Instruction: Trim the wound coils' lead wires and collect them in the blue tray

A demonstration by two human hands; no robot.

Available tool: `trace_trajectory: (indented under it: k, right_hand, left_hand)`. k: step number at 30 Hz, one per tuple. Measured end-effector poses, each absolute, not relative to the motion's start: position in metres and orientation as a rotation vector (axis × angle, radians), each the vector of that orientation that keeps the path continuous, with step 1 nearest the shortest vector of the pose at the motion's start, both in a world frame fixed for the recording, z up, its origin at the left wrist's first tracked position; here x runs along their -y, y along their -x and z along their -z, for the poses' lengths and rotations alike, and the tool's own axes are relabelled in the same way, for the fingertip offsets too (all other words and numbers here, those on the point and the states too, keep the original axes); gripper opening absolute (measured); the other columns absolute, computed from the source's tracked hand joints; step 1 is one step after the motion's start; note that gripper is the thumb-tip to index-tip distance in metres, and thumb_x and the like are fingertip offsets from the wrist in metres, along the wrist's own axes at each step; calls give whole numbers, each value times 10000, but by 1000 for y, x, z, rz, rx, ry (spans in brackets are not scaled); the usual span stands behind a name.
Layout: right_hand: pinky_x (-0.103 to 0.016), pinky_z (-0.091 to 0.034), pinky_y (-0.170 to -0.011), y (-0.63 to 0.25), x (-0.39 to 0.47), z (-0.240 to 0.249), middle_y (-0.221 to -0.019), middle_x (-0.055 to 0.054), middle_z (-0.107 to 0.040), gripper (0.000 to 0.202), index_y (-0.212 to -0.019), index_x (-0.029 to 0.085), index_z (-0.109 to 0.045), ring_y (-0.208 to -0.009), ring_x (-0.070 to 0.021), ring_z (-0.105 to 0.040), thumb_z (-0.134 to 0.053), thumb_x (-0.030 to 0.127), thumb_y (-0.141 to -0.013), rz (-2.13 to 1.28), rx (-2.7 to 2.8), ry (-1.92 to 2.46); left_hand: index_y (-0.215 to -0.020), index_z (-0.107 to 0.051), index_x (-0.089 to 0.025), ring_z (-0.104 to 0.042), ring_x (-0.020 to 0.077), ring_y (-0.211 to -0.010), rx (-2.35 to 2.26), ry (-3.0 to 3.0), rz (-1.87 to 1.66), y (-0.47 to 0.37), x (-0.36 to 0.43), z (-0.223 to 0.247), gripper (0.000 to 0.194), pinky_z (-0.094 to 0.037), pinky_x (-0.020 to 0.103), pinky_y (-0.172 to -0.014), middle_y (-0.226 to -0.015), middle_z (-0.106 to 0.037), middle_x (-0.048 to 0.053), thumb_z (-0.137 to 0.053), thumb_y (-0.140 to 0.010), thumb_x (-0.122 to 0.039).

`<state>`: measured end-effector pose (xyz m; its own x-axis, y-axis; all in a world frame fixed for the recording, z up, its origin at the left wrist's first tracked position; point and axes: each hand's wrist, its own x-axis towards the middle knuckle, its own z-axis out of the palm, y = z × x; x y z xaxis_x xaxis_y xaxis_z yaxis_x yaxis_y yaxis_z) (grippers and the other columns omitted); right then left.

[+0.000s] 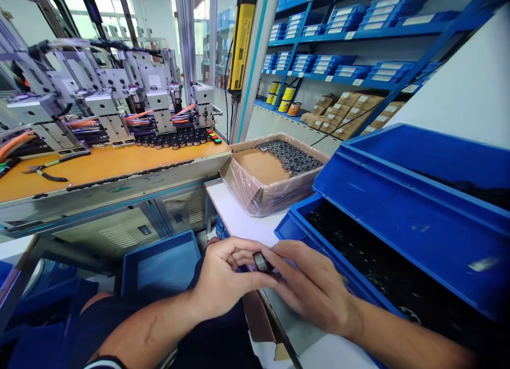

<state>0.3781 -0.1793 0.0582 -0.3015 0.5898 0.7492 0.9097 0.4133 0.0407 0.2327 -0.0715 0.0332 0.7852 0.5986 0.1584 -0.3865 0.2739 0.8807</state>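
A small dark cylindrical part [262, 262] is pinched between my two hands, near the middle of the view. My left hand [229, 270] grips it from the left with thumb and fingers. From the right, my right hand [313, 284] closes its fingertips on the same part, and its far end is hidden by those fingers. Just right of my hands lies a blue bin [297, 223] with many small black parts in it. Beyond them, a plastic-lined cardboard box [258, 196] holds rows of similar dark round parts at its far side.
A larger blue bin [382, 199] rests above the lower one at right. At left, a machine [105, 106] stands on an orange bench [119, 164] with a row of dark round parts and pliers [56, 166]. An empty-looking blue tray [163, 262] sits low beside my legs.
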Motion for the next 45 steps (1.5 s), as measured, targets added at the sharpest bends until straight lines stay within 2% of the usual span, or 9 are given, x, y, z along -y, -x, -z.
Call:
trace_trajectory:
  k: [8,13,16,20,25,34,37,40,45]
  right_hand:
    - [-287,-602,-751,-365,180,-69,-953,-87,-668,278,-1104,149,-597,-903,-167,-658,-550,12,-866,292,1859,1333]
    - [-308,-599,-741,-369,178,-66,-956,-99,-639,269,-1087,140,-592,-909,-182,-637,-585,24,-844,369,1845,1324]
    - [-320,-593,-771,-370,177,-65,-977,-106,-633,273,-1083,125,-592,-938,-194,-632,-619,28,-830,395,1842,1325]
    - [-316,-579,-821,-372,175,-67,-1011,-113,-632,263,-1097,113,-591,-981,-196,-618,-627,52,-845,295,1810,1315]
    - [-330,-573,-817,-375,174,-68,-966,-107,-634,261,-1093,99,-593,-956,-196,-608,-606,24,-843,269,1843,1310]
    - [-315,-582,-845,-375,176,-61,-992,-118,-641,219,-1109,96,-597,-976,-186,-621,-543,66,-899,298,1920,1389]
    - [-323,-592,-866,-388,172,-51,-1049,-121,-656,246,-1155,115,-599,-1016,-201,-644,-556,216,-935,461,1963,1502]
    - [-335,-600,-871,-408,166,-38,-1164,-141,-638,366,-1223,115,-585,-1067,-226,-646,-567,336,-932,588,2008,1535]
    - [-331,-606,-869,-425,160,-25,-1244,-125,-621,375,-1243,148,-598,-1081,-236,-657,-561,332,-918,642,2057,1502]
  left_hand:
    - [-940,-762,-123,-703,145,-723,41,-1851,-1148,-223,53,-39,337,-564,216,-695,-804,-755,102,-858,-617,-112]
    - [-1000,-755,-213,-677,166,-943,-68,-1416,-942,-233,64,-28,395,-539,238,-814,-1021,-716,79,-860,-627,-135]
    - [-973,-749,-219,-665,127,-835,-90,-1094,-698,-240,68,-22,367,-517,215,-755,-914,-710,41,-871,-628,-189]
    - [-1085,-704,-227,-681,132,-764,-44,-844,-450,-240,66,-18,342,-519,252,-753,-818,-722,43,-727,-798,-411]
    - [-1128,-699,-231,-665,183,-965,-34,-1490,-839,-232,53,-23,338,-513,296,-872,-1039,-714,92,-744,-796,-279]
    - [-952,-735,-149,-691,156,-755,-22,-1872,-1185,-233,53,-24,201,-557,243,-700,-835,-734,84,-760,-769,-229]
    - [-943,-724,-142,-673,166,-800,-173,-2083,-1213,-232,21,-29,179,-545,263,-730,-868,-711,90,-712,-818,-269]
    - [-954,-712,-161,-636,187,-880,-768,-2460,-1171,-223,-53,-52,192,-516,304,-807,-888,-680,81,-670,-847,-314]
    - [-918,-683,-120,-640,181,-797,-1162,-2509,-981,-213,-177,-88,162,-518,343,-791,-774,-675,48,-628,-875,-266]
